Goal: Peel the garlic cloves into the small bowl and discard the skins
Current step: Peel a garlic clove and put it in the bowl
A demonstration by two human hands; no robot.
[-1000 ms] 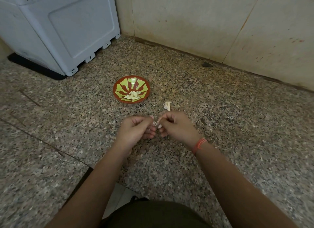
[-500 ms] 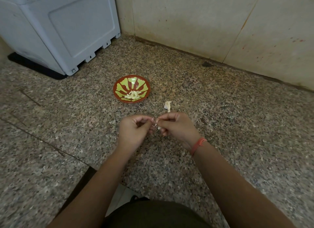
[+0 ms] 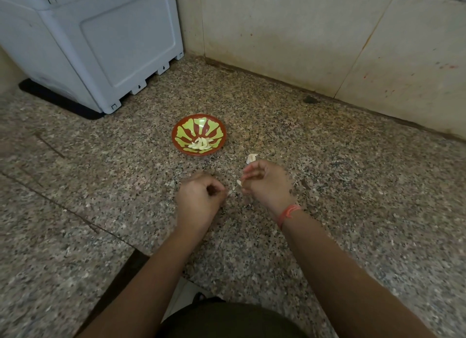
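Two hands hover before the small bowl [image 3: 182,132]: right hand [image 3: 267,184] pinches a garlic clove [image 3: 239,182], left hand [image 3: 198,199] its skin [image 3: 230,192].

— What is sitting in the upper left of the frame?
— A pale grey plastic cabinet [image 3: 100,47] is standing on a black mat [image 3: 50,98], on the speckled granite floor [image 3: 353,186].
— And along the top?
— A beige tiled wall [image 3: 277,35] is running across, showing faint red marks [image 3: 446,66] at upper right; a dark blotch [image 3: 310,99] is lying at its foot.
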